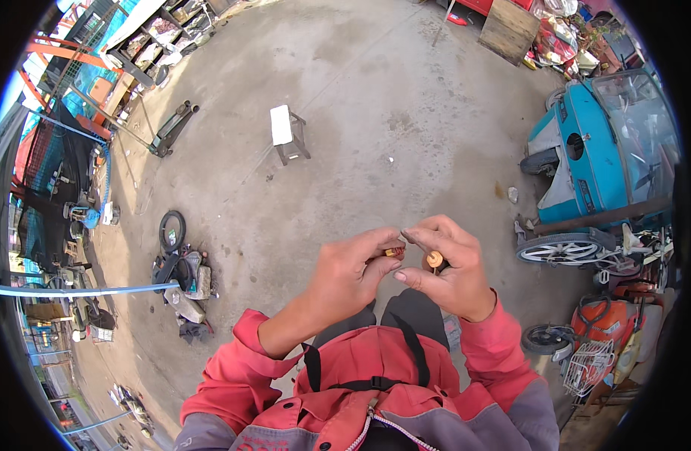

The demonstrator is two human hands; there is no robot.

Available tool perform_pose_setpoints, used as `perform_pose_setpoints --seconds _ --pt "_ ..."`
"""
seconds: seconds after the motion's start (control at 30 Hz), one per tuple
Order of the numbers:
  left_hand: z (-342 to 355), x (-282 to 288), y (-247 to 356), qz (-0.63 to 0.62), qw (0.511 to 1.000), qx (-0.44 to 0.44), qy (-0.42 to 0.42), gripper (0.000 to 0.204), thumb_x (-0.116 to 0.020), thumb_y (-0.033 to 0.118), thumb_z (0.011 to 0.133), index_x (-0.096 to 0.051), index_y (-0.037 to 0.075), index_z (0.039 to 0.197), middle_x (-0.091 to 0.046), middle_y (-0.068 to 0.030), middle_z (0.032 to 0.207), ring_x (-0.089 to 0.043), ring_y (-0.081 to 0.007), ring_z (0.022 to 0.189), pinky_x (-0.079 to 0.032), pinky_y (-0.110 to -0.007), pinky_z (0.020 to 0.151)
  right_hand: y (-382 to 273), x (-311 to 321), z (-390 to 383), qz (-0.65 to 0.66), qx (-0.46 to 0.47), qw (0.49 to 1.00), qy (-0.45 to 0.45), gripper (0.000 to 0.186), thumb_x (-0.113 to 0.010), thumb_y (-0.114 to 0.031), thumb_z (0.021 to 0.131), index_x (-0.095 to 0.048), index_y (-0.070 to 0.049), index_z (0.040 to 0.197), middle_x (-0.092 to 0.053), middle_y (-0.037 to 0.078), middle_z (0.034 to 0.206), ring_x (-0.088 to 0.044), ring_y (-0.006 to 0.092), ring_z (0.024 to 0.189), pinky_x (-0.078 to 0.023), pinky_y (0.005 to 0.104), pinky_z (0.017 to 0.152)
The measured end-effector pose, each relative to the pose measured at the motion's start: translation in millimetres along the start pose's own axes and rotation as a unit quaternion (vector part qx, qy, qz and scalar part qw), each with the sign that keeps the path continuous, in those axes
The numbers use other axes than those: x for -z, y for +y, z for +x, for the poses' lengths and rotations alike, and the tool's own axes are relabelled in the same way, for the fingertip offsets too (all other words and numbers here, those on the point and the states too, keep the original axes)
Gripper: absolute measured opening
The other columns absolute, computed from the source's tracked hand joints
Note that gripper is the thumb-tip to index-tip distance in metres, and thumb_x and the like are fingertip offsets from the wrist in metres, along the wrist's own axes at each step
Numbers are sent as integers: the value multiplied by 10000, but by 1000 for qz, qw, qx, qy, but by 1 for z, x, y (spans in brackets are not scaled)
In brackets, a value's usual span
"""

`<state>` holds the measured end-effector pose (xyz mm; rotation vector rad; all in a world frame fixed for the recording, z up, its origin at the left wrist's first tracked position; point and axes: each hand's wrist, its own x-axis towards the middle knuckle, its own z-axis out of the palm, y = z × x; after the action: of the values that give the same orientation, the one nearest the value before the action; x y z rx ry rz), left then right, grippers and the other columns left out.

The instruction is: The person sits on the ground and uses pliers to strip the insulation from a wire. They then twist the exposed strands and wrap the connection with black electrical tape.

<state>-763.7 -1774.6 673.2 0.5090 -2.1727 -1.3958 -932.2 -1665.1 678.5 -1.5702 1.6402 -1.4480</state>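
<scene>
In front of my chest, my left hand (347, 272) is closed, pinching a small yellow and dark red piece (394, 252) between thumb and fingers. Beside it, my right hand (459, 269) curls around a small tan-yellow, round-ended object (435, 259) with a thin stem below it. Its exact kind is too small to tell. The fingertips of both hands come close together above the pieces. Both forearms are in red sleeves.
A small stool with a white top (281, 125) stands ahead on the concrete floor. To the left are a floor jack (172, 129) and a tyre (172, 231). A blue vehicle (593, 146), a spoked wheel (559, 248) and an orange machine (608, 319) line the right.
</scene>
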Motion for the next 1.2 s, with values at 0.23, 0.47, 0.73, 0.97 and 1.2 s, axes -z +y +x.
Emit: perform_pose_setpoints --seconds 0.23,0.47,0.73,0.97,1.2 --pt "120 71 -53 -6 999 16 52 286 -692 -78 862 -602 -42 1132 -750 -150 967 -750 -213 922 -610 -297 762 66 -1 155 41 14 998 -52 313 -825 -69 771 -712 5 1053 -654 125 917 -624 210 735 -483 313 616" --pt "279 121 -135 -18 994 67 79 287 -721 -53 856 -605 -43 1118 -755 -139 934 -746 -173 882 -596 -272 737 174 15 328 72 5 992 -101 163 -772 -51 818 -701 -3 957 -651 106 858 -615 216 682 -472 324 585" --pt "481 180 -191 82 990 72 86 204 -725 -3 835 -648 0 1023 -707 -156 855 -707 -286 718 -541 -348 610 252 63 539 -63 55 980 -178 85 -737 -47 818 -677 -46 878 -635 76 807 -609 259 615 -469 358 524" --pt "640 230 -266 115 990 83 1 168 -734 14 829 -677 10 987 -705 -136 855 -676 -293 689 -515 -341 599 345 85 691 -117 45 959 -254 77 -711 -99 813 -648 -68 845 -614 69 790 -630 302 670 -483 410 551" --pt "824 282 -336 -11 986 137 -93 253 -739 38 844 -670 -7 1083 -739 -168 918 -731 -248 787 -563 -343 701 417 130 846 69 -174 948 -258 136 -689 -137 923 -688 -2 904 -650 112 713 -604 204 625 -466 340 588"
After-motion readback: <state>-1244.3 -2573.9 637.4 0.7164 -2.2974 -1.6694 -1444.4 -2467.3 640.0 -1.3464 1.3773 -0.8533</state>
